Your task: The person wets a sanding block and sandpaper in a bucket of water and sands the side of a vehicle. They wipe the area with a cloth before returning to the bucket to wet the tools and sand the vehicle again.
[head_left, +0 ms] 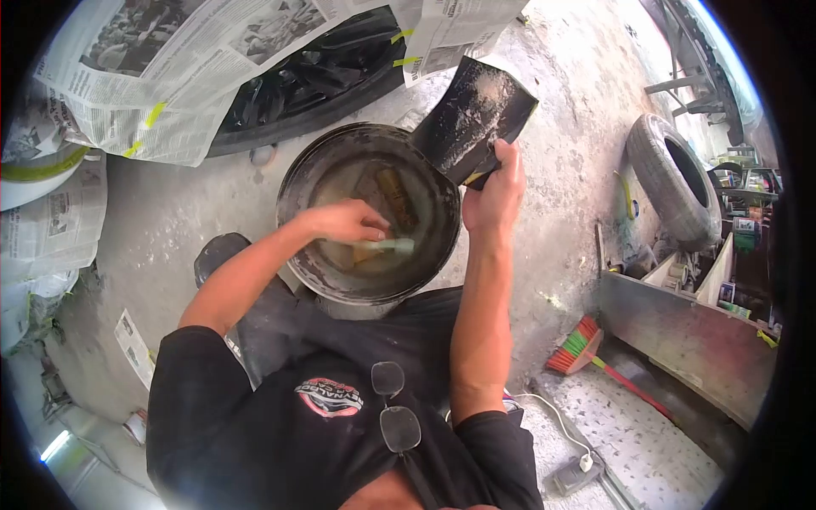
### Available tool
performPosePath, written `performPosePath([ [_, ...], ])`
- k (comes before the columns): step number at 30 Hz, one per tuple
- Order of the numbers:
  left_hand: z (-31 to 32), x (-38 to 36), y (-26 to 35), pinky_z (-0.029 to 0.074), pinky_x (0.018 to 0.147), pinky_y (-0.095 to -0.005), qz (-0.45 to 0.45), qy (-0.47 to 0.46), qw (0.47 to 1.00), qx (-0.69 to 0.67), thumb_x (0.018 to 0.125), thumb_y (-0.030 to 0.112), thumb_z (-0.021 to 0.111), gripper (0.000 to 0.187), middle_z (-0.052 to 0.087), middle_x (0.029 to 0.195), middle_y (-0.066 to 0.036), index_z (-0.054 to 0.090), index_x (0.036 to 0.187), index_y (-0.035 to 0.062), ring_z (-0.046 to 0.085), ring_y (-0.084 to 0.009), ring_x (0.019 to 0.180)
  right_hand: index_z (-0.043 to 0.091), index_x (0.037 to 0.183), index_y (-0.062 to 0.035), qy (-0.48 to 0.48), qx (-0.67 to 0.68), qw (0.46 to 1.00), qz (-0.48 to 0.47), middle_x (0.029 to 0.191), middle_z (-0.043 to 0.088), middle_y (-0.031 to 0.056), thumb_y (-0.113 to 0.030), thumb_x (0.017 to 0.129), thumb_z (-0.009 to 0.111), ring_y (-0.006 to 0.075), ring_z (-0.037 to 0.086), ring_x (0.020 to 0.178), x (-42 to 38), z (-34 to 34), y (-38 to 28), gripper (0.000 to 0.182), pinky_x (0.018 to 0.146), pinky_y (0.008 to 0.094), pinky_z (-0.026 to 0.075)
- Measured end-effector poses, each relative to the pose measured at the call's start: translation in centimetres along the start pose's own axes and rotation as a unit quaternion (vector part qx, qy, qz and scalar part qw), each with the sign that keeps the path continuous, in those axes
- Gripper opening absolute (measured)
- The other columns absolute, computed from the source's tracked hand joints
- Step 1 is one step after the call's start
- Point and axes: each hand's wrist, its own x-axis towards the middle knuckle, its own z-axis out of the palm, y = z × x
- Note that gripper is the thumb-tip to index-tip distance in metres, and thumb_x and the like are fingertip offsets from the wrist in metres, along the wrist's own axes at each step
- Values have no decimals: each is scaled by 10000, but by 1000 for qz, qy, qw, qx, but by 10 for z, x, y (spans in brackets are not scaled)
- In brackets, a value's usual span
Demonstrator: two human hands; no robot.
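Note:
A dirty black bucket (291, 183) of murky water stands on the concrete floor in front of me. My left hand (344, 223) reaches into it and grips a pale green pad (393, 246) at the water's surface. A yellowish block (396, 195) lies under the water. My right hand (495, 197) holds a dark, white-dusted sheet of sandpaper (472, 119) by its lower edge, just over the bucket's right rim.
A dark car part masked with taped newspaper (170, 76) lies beyond the bucket. A tyre (676, 178) leans at the right, near a metal bench (688, 336) and a red-green broom (578, 344). A power strip (578, 472) lies at lower right. Glasses (395, 408) hang from my shirt.

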Motion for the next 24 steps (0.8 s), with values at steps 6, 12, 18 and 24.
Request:
performPosePath([
  [6, 14, 72, -36, 422, 1089, -521, 16, 161, 923, 349, 809, 175, 715, 353, 618, 1277, -221, 718, 1125, 19, 491, -414, 1332, 547, 1294, 3, -37, -60, 997, -33, 1146, 664, 114, -120, 975, 427, 201, 683, 973, 14, -10, 10, 362, 855, 370, 587],
  [12, 48, 108, -83, 472, 1032, -496, 11, -14, 898, 440, 853, 158, 673, 378, 638, 1275, -163, 679, 1218, 60, 566, -385, 1249, 555, 1233, 0, -20, -53, 997, -46, 1087, 653, 97, -120, 972, 428, 176, 674, 924, 20, -20, 9, 314, 820, 351, 588],
  [18, -1, 61, -18, 515, 969, -412, -126, 36, 990, -41, 992, 274, 635, 415, 655, 1248, -112, 583, 1353, 77, 653, -293, 1104, 575, 1219, -16, 2, -45, 999, -30, 1062, 640, 82, -158, 965, 481, 167, 659, 921, 24, -33, -13, 306, 820, 340, 572],
  [24, -36, 1, 28, 576, 890, -381, -116, 118, 870, -464, 1023, 199, 630, 490, 649, 1124, -77, 441, 1452, 55, 668, -198, 992, 515, 1417, 58, -41, -219, 975, 3, 1044, 649, 79, -188, 900, 522, 155, 576, 938, 28, -43, -14, 573, 865, 293, 465],
])
